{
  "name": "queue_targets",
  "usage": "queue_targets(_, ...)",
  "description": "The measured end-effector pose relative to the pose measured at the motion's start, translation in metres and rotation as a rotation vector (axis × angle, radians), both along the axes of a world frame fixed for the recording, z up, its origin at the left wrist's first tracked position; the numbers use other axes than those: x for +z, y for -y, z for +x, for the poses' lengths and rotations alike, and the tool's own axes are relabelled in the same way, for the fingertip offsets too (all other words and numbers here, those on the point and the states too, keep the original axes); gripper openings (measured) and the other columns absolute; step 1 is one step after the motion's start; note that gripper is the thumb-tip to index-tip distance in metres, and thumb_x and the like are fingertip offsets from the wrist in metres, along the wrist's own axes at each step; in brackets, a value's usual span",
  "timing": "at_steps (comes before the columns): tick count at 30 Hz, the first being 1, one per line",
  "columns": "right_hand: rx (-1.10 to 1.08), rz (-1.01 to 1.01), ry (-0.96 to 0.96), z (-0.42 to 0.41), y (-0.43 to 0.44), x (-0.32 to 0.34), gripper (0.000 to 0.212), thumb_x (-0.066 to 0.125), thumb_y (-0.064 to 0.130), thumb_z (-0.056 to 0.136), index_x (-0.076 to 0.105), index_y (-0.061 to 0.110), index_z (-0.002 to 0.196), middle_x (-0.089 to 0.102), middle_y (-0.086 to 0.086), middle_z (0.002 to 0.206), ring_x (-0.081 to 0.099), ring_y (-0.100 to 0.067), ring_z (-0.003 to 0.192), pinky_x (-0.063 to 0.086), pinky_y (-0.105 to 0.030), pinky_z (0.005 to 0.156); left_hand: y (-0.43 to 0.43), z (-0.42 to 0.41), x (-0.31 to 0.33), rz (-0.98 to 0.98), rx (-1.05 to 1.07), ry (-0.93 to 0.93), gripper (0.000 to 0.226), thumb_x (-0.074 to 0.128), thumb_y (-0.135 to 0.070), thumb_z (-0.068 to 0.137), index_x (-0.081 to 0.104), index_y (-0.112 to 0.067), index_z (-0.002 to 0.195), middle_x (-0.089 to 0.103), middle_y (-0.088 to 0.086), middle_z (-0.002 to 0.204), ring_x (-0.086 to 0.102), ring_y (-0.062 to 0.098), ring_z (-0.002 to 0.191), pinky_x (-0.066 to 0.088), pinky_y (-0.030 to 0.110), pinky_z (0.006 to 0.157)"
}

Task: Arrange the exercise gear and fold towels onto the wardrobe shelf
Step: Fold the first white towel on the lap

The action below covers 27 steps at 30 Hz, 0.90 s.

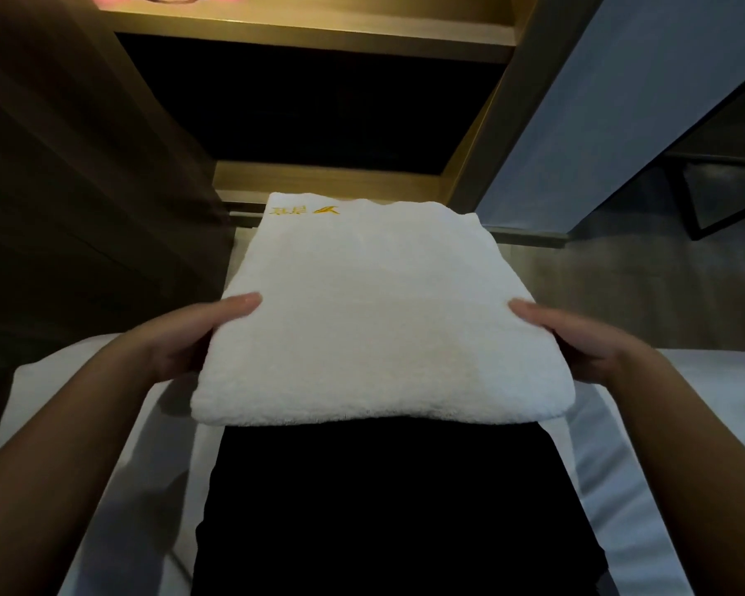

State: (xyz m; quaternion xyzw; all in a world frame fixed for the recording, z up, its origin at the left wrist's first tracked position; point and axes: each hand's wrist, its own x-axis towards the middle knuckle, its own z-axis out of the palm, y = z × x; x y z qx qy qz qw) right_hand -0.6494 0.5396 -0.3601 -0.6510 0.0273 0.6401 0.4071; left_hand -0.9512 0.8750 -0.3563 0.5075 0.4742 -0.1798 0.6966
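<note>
From the head camera we see 2 bare arms reaching toward the wardrobe (pixel 493 131). The left hand (pixel 181 342) grips the towel (pixel 375 320) by its left edge and the right hand (pixel 577 342) by its right edge. Each thumb lies on top, and the fingers are hidden beneath. The towel is white, folded into 1 thick square with yellow stitching at its far corner. It is held level in front of the wardrobe, below the lit shelf (pixel 310 34).

Bedding (pixel 672 449): white, rumpled, spreading low on both sides.
Black fabric (pixel 362 509): dark slab down the middle — over the bedding.
Floor (pixel 646 290): grey wood-look, right side.
Black frame (pixel 706 200): far right — beside the pale wall (pixel 611 105).
</note>
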Motion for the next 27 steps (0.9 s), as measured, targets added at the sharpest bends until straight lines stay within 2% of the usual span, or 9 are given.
queue_targets(4, -0.121, -0.039, 0.114, 0.008, -0.027, 0.0, 0.069, 0.072, 0.054, 0.065, 0.06, 0.019, 0.123, 0.073, -0.009, 0.109, 0.07, -0.03, 0.1, 0.054, -0.041, 0.075, -0.005, 0.03, 0.0, 0.107, 0.15, 0.0, 0.053, 0.075, -0.056, 0.068, 0.067, -0.022, 0.107, 0.076, 0.002, 0.095, 0.074, 0.019, 0.08, 0.049, 0.035, 0.07)
queue_targets(8, -0.217, -0.051, 0.133, 0.004, -0.025, -0.007, 0.065, 0.072, 0.039, 0.068, 0.059, 0.013, 0.126, 0.072, -0.01, 0.109, 0.066, -0.031, 0.103, 0.051, -0.043, 0.078, 0.001, 0.032, -0.012, 0.195, 0.217, -0.012, 0.035, 0.069, -0.039, 0.084, 0.068, -0.013, 0.108, 0.076, 0.007, 0.094, 0.073, 0.024, 0.081, 0.053, 0.034, 0.068)
queue_targets(14, -0.145, -0.012, 0.031, 0.005, -0.015, -0.012, 0.055, 0.067, 0.038, 0.075, 0.059, 0.014, 0.123, 0.073, -0.011, 0.107, 0.073, -0.028, 0.092, 0.059, -0.037, 0.065, -0.002, 0.018, -0.013, 0.102, 0.109, -0.015, 0.053, 0.072, -0.047, 0.068, 0.068, -0.016, 0.111, 0.075, 0.006, 0.101, 0.073, 0.025, 0.088, 0.052, 0.039, 0.076)
queue_targets(16, -0.152, -0.02, 0.036, 0.009, -0.022, -0.011, 0.055, 0.068, 0.042, 0.074, 0.059, 0.015, 0.121, 0.074, -0.011, 0.106, 0.073, -0.028, 0.091, 0.059, -0.038, 0.063, -0.01, 0.025, -0.013, 0.05, 0.144, 0.008, 0.052, 0.073, -0.048, 0.068, 0.068, -0.019, 0.111, 0.075, 0.006, 0.102, 0.073, 0.023, 0.087, 0.051, 0.04, 0.074)
queue_targets(19, -0.194, -0.028, 0.117, 0.013, -0.04, -0.009, 0.056, 0.069, 0.05, 0.073, 0.061, 0.018, 0.118, 0.074, -0.01, 0.106, 0.072, -0.03, 0.094, 0.058, -0.04, 0.067, -0.013, 0.044, -0.012, 0.045, 0.247, 0.017, 0.042, 0.072, -0.049, 0.075, 0.069, -0.022, 0.107, 0.075, 0.006, 0.101, 0.073, 0.025, 0.088, 0.052, 0.04, 0.079)
queue_targets(21, -0.215, -0.051, 0.15, 0.016, -0.045, -0.008, 0.055, 0.072, 0.045, 0.073, 0.06, 0.018, 0.12, 0.073, -0.009, 0.107, 0.069, -0.031, 0.098, 0.055, -0.042, 0.073, -0.014, 0.048, -0.015, 0.081, 0.265, -0.004, 0.041, 0.072, -0.044, 0.081, 0.067, -0.019, 0.114, 0.074, 0.008, 0.105, 0.072, 0.029, 0.094, 0.053, 0.043, 0.087)
queue_targets(24, -0.196, -0.072, 0.123, 0.014, -0.03, -0.008, 0.063, 0.074, 0.038, 0.067, 0.059, 0.013, 0.123, 0.072, -0.012, 0.109, 0.069, -0.032, 0.1, 0.055, -0.043, 0.076, -0.009, 0.031, -0.02, 0.083, 0.208, -0.025, 0.048, 0.073, -0.039, 0.074, 0.067, -0.013, 0.114, 0.075, 0.009, 0.102, 0.073, 0.027, 0.089, 0.053, 0.04, 0.078)
queue_targets(27, -0.126, -0.089, 0.04, 0.008, -0.014, -0.011, 0.06, 0.071, 0.036, 0.07, 0.061, 0.009, 0.123, 0.072, -0.013, 0.111, 0.071, -0.03, 0.096, 0.055, -0.04, 0.074, -0.002, 0.016, -0.021, 0.022, 0.159, -0.039, 0.053, 0.072, -0.041, 0.068, 0.067, -0.014, 0.113, 0.075, 0.008, 0.102, 0.073, 0.023, 0.087, 0.051, 0.038, 0.073)
